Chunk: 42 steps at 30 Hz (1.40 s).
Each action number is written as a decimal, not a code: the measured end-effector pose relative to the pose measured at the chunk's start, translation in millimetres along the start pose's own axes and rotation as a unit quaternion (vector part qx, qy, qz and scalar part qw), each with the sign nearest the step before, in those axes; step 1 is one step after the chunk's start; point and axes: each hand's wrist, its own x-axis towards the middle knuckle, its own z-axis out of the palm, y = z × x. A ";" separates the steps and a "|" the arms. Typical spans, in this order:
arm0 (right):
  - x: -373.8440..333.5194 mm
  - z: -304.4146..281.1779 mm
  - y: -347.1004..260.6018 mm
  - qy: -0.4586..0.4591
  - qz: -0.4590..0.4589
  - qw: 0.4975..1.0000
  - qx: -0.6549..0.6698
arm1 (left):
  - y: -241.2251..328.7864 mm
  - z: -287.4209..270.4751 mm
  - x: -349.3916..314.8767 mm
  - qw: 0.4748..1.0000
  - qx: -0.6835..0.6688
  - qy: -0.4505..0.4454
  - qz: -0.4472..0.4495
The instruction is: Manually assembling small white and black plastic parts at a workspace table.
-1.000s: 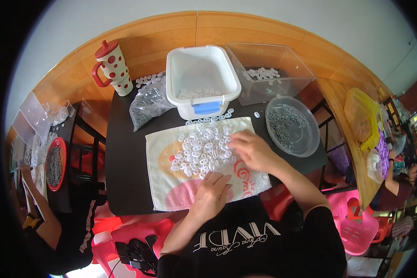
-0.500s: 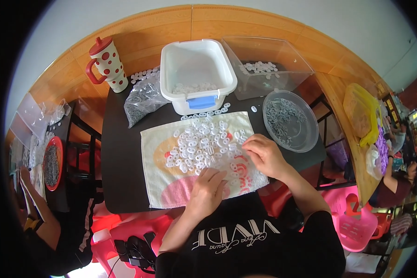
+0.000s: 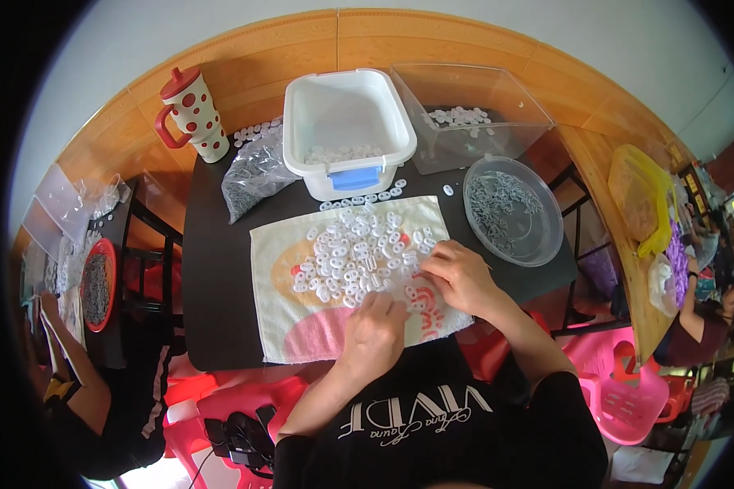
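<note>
Many small white oval plastic pieces with two holes lie heaped on a cream towel with a pink and orange print. At the heap's near edge is my left hand, its fingers bent and closed together; what they hold is hidden. My right hand is at the right of the heap, low over the towel, with fingertips curled down in a pinch. Anything between them is too small to make out. Both hands are close together, with a narrow gap between them.
Behind the towel stand a white tub, a clear box and a bag of grey hardware. A round tub of grey screw-like parts is at the right. A spotted tumbler stands far left. A person's arm is at another table.
My right hand has moved left and slightly down toward my left hand, its fingers now lower at the towel. My left hand has shifted slightly right, its fingers more tucked in.
</note>
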 end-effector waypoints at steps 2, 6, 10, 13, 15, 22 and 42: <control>0.1 0.8 0.5 -0.004 -0.011 1.000 0.010 | -0.6 -1.8 4.4 1.000 0.008 0.021 -0.021; 4.9 3.9 -0.8 -0.004 -0.037 0.998 -0.053 | -3.0 -9.1 9.8 0.993 0.025 0.102 -0.057; 5.6 7.2 1.4 -0.022 -0.029 0.999 -0.033 | -8.7 -8.9 5.6 0.986 -0.088 0.117 -0.078; 5.5 8.1 1.9 -0.004 -0.032 0.999 -0.025 | -7.7 -13.3 7.0 0.958 -0.213 0.107 -0.161; 4.3 9.1 0.0 0.014 -0.037 0.999 -0.032 | -11.5 -13.4 9.5 0.941 -0.265 0.105 -0.180; 3.1 6.5 -38.4 0.018 0.088 0.912 0.399 | -11.6 0.5 14.0 0.877 -0.423 0.143 -0.179; -3.9 2.2 -40.9 0.024 0.036 0.908 0.416 | -13.6 -3.0 9.5 0.811 -0.538 0.100 -0.204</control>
